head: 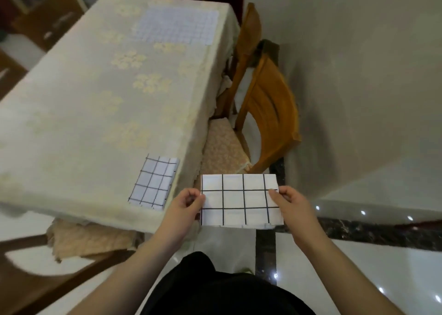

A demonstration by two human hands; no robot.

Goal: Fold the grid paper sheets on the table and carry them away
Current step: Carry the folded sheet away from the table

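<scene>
I see the folded grid sheet held up in the air off the near right corner of the counter, above the floor. Its long axis runs left to right across my view, and its face is turned up toward the camera. My left hand pinches its left edge between thumb and curled fingers; my right hand pinches the right edge the same way.

A second folded grid sheet lies flat on the counter at the near right corner, its long axis running away from me and leaning slightly right. A larger, finely gridded sheet lies flat at the far end, long side across the counter.

Two wooden chairs stand at the counter's right side.
</scene>
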